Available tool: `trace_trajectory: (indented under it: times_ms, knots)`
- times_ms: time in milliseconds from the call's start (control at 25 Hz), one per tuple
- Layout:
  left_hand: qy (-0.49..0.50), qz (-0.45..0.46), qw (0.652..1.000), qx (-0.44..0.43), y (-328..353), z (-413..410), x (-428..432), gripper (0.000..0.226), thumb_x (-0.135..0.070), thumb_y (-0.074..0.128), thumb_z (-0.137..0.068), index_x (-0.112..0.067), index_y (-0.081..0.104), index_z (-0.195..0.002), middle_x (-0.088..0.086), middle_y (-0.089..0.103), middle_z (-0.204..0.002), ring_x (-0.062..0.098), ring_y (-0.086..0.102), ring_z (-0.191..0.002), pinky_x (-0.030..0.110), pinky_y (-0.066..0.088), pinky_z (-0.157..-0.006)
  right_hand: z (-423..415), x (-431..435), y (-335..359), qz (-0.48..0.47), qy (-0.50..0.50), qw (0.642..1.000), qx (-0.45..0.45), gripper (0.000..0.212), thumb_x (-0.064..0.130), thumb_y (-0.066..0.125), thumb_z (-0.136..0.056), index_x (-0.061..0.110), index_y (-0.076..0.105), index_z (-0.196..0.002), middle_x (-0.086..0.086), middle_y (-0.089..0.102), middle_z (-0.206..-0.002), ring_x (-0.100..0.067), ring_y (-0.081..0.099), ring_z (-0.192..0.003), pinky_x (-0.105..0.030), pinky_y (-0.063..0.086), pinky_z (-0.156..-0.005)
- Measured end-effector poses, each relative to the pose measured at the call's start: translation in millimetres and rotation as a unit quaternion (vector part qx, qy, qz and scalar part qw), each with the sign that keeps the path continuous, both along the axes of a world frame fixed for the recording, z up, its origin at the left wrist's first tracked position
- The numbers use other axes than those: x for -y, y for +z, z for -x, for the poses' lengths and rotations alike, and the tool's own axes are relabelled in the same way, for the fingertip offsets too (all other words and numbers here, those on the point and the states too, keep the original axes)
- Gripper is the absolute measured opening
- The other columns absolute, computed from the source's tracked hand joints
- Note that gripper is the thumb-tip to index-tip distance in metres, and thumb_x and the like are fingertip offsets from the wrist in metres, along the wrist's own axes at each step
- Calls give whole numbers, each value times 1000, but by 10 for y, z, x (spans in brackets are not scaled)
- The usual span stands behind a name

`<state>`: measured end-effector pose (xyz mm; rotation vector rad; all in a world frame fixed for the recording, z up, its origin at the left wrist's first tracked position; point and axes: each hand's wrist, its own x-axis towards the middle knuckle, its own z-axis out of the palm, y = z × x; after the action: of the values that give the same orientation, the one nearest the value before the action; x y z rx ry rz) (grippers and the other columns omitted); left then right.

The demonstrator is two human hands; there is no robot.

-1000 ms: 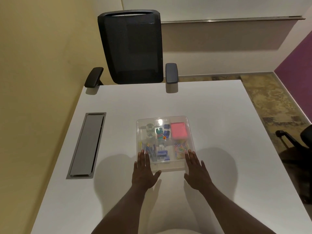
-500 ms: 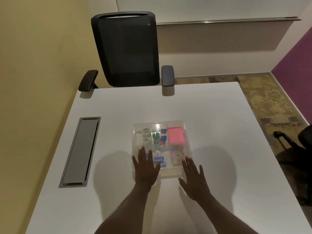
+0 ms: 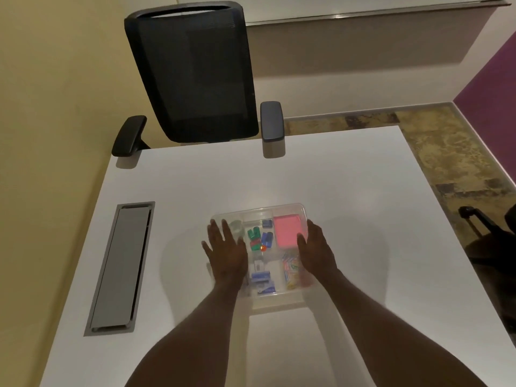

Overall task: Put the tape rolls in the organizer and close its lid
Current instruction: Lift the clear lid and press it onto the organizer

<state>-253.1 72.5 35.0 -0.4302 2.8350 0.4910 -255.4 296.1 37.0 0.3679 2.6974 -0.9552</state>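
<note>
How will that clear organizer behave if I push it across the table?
The organizer probably slides easily: smooth plastic on a smooth white table. It looks light, so it may skate. It sits low and wide, so tipping seems unlikely, but the small clips inside could shift.

table [image 3: 349, 219]: bare around organizer [image 3: 287, 208] | left: cable hatch [image 3: 120, 269]

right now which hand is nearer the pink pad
Right. The right hand lies at the pink pad's right edge; the left hand rests across the organizer, on its left side.
</note>
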Motion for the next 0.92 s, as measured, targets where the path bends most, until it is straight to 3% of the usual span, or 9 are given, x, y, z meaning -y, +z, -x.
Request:
trace_trajectory:
  times_ms: [120, 200, 400, 520, 640, 760, 800, 920]
  knots:
    - [215, -81, 973, 13, -44, 280, 296, 59, -38, 36, -113, 1, 34, -157, 28, 41, -159, 42, 41, -149, 58, 42, -118, 387, -4, -83, 12, -86, 996, 25, 41, 37, 35, -108, 3, 48, -127, -22, 59, -129, -41, 60, -119, -48, 50, -99]
    - [304, -155, 939, 40, -172, 424, 464, 59, -43, 31, -113, 5, 46, -144, 31, 54, -145, 45, 53, -138, 55, 46, -111, 544, -45, -186, 11, -99, 994, 47, 45, 38, 30, -109, 0, 53, -116, -25, 64, -120, -42, 62, -113, -48, 51, -95]
    - [277, -254, 927, 3, -437, 304, 494, 66, -56, 23, -112, -7, 65, -129, 23, 70, -127, 43, 65, -121, 49, 52, -106, 631, -141, -432, 10, -90, 993, 80, 66, 53, 20, -108, 7, 68, -111, -22, 71, -112, -40, 66, -107, -42, 50, -91]
    - [280, -278, 918, -46, -561, 260, 503, 66, -58, 29, -110, -11, 73, -121, 19, 76, -113, 42, 71, -109, 55, 57, -101, 578, -131, -567, 12, -119, 993, 23, 69, 56, 24, -107, 11, 73, -90, -17, 74, -90, -37, 69, -88, -33, 48, -73]
    - [273, -300, 912, -64, -618, 244, 536, 64, -56, 33, -111, -9, 76, -110, 16, 77, -99, 40, 74, -99, 55, 61, -92, 545, -97, -587, 23, -133, 991, -17, 63, 56, 25, -106, 21, 64, -70, 4, 59, -61, -24, 60, -61, -17, 33, -53]
    - [274, -315, 907, -57, -542, 240, 526, 64, -56, 33, -111, -8, 74, -101, 15, 76, -94, 38, 74, -93, 53, 62, -88, 494, -82, -567, 11, -137, 989, -48, 64, 57, 25, -104, 20, 65, -71, 14, 52, -57, -7, 51, -50, -13, 28, -49]
    - [280, -308, 907, -56, -503, 246, 514, 64, -57, 32, -110, -10, 72, -94, 14, 75, -91, 37, 73, -91, 49, 61, -85, 477, -78, -574, 7, -139, 989, -53, 65, 57, 25, -105, 18, 66, -72, 14, 54, -57, -5, 50, -50, -15, 30, -49]
    - [281, -244, 927, -39, -483, 293, 503, 58, -55, 32, -110, -11, 58, -82, 15, 70, -93, 40, 66, -91, 44, 53, -84, 475, -104, -566, 9, -144, 989, -35, 62, 54, 29, -106, 12, 62, -75, -8, 68, -74, -26, 56, -64, -28, 38, -62]
